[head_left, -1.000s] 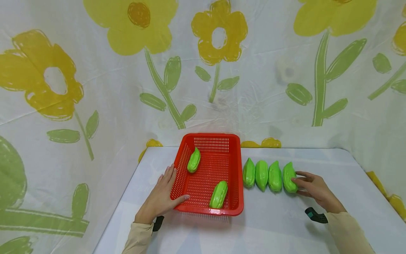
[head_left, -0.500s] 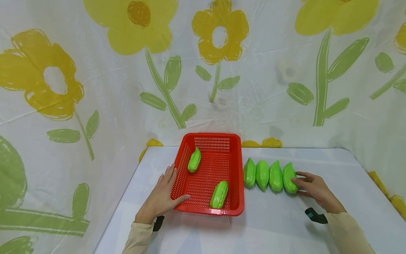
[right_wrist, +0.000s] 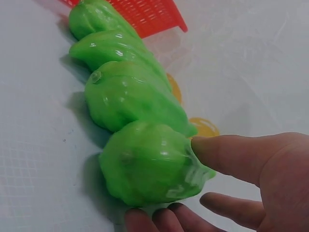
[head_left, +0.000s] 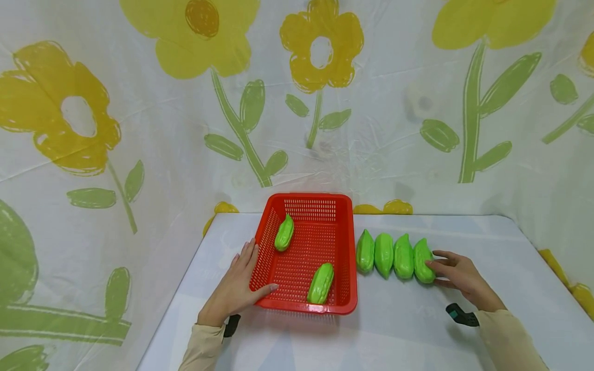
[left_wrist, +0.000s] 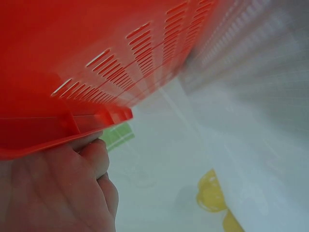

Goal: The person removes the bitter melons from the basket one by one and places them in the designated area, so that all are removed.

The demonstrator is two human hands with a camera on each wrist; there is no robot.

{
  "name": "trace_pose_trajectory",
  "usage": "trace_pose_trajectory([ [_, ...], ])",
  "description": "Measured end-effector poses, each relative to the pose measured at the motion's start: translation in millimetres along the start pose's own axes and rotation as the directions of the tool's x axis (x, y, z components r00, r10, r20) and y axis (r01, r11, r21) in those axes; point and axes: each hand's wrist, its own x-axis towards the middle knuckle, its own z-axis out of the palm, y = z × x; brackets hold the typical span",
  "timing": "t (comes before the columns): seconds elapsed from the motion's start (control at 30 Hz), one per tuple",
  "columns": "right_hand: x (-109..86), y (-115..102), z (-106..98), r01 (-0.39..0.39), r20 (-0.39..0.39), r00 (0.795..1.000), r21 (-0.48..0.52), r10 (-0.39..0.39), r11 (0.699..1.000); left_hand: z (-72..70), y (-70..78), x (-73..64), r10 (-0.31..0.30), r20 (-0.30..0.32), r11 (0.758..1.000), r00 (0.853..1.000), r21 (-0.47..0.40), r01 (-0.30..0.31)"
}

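Observation:
My right hand (head_left: 466,281) touches the right side of the rightmost green gourd (right_wrist: 145,166), which is ribbed with a pointed tip. In the right wrist view, the fingers bend loosely beside it, one fingertip (right_wrist: 210,152) against its surface. This gourd lies on the table, last in a short row of similar gourds (head_left: 383,255). On the left, my left hand (head_left: 235,288) rests along the near left corner of a red plastic basket (head_left: 353,257), fingers extended on the rim. Two more gourds, an upper one (head_left: 284,234) and a lower one (head_left: 320,283), lie apart inside the basket.
The gourd row stands close against the basket's right side. A white table (head_left: 394,330) carries everything, and a flower-patterned sheet (head_left: 371,144) hangs behind and on both sides. Dark wrist devices (head_left: 461,315) sit under the sleeves.
Both hands, the basket and the gourds stay practically where they were. The view shifts only very slightly.

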Motion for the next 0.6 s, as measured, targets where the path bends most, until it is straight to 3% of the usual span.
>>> trace_pose_trajectory([
  [0.33,-2.2,0.8,-11.2,0.009,-0.029,1.000,-0.047,-0.010,0.999,-0.6,0.1,0.4,-0.009,0.008,1.000,1.000,-0.016,0.009],
  [0.6,-5.3,-11.4,-16.0,0.013,-0.051,0.999,-0.085,-0.017,0.996,-0.9,0.8,0.5,-0.012,0.008,1.000,1.000,-0.019,0.012],
])
